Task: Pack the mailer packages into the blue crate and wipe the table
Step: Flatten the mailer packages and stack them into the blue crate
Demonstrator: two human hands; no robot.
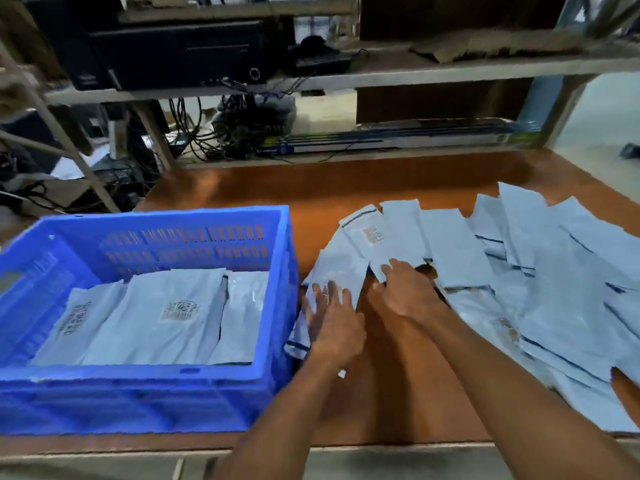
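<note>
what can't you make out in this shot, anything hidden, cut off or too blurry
Head view, the only one:
Labels on the packed mailers in the blue crate: too blurred to read.
Table pile: cut off by the right edge, and overlaps hide the count.
Mailer under the left hand: partly covered by that hand.
Right hand: blurred, so any grip on a mailer is unclear.

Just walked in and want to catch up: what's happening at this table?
A person is filling the blue crate. A few packed mailers lie flat inside it, and many loose mailers are spread over the brown table to its right. The left hand presses flat on a mailer beside the crate. The right hand touches a second mailer next to it.
</note>
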